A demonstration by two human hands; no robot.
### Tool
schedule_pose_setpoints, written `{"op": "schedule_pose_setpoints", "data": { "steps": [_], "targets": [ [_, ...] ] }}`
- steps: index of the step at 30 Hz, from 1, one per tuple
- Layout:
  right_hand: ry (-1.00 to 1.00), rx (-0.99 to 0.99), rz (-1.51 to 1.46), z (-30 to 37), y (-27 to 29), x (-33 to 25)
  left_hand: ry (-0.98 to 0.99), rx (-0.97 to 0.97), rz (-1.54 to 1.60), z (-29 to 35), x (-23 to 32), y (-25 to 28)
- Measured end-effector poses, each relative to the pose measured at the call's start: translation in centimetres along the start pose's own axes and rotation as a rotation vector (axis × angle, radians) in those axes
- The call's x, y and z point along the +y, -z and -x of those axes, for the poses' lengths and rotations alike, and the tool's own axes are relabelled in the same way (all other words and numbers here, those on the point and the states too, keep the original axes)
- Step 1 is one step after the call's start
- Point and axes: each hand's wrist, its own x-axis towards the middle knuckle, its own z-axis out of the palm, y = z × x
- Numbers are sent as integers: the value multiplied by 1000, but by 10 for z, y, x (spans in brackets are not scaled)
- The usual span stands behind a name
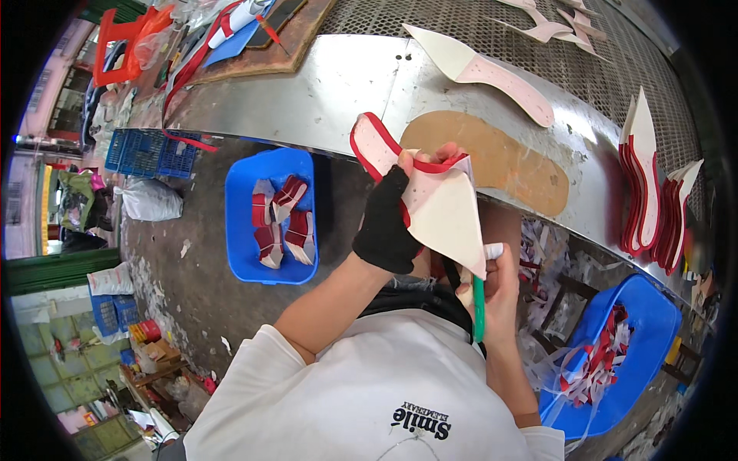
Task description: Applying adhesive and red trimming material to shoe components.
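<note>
- Biggest thing here is the metal desk [346, 88]. The work is held off its near edge, in front of the body, so I'd lean on the desk if the piece gets wobbly.
- Two blue tubs next: the left tub [265, 165] has a few red-and-white bundles in it, the right tub [653, 315] has loose red and white strips. I'd keep strips from trailing into the work.
- Brown board [530, 180], rounded and flat, lies along the desk edge, just beyond the hands. Looks handy as a backing if you want one.
- Stack of red-edged pieces [638, 184] at the desk's right end. Good for checking your edges against, imo.
- The white piece [442, 207] is up in the air between the two hands, pointed end down toward the right one. Red edging runs round its far end, so I'd keep that smooth, no puckers.
- Left hand [384, 219], in a black fingerless glove, is pinched on the piece near the red edging. Firm but not crushing is the way.
- Right hand [502, 284] is curled around a green tool [479, 307] right by the pointed tip. Can't see its working end, so I'd go slow and keep fingers clear.
- Smallest: a white wrap [493, 251] on one right finger. Don't let it snag.
</note>
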Motion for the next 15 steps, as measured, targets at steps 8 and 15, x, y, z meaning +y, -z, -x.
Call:
{"op": "schedule_pose_setpoints", "data": {
  "steps": [8,15],
  "targets": [
    [50,321,691,-49,62,-42,-59,79,-451,-9,0,-7],
    [309,52,285,-74,52,-57,-339,165,-766,-12,-20,-20]
  ]
}}
